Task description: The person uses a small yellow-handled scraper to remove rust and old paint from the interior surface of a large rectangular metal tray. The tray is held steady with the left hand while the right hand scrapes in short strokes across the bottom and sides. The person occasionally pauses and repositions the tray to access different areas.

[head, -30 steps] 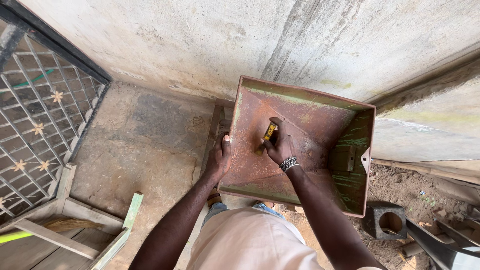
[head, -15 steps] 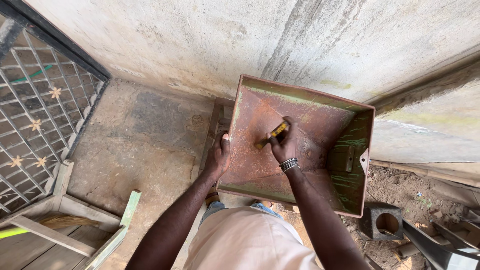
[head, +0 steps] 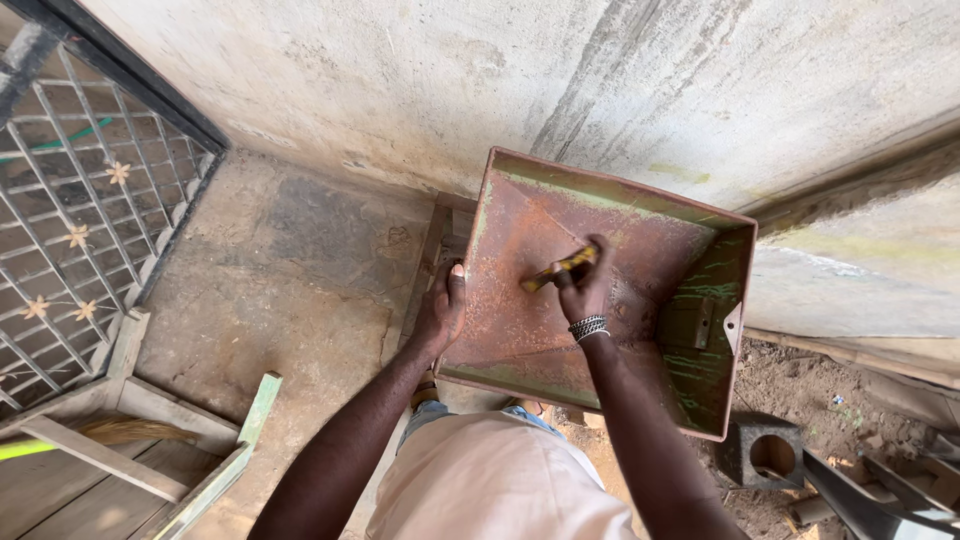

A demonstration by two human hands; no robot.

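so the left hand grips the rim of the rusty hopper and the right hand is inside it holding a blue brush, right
Not quite: the tool is not blue. In the head view the right hand is inside the rusty hopper holding a yellowish tool with dark marks; whether it is a brush I cannot tell. The rest holds: the left hand has its grip on the hopper's left rim.

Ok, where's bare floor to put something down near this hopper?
Concrete floor between grille, wall and hopper is bare. Right of the hopper is crowded: a block, metal scraps. The wooden frame fills the lower left.
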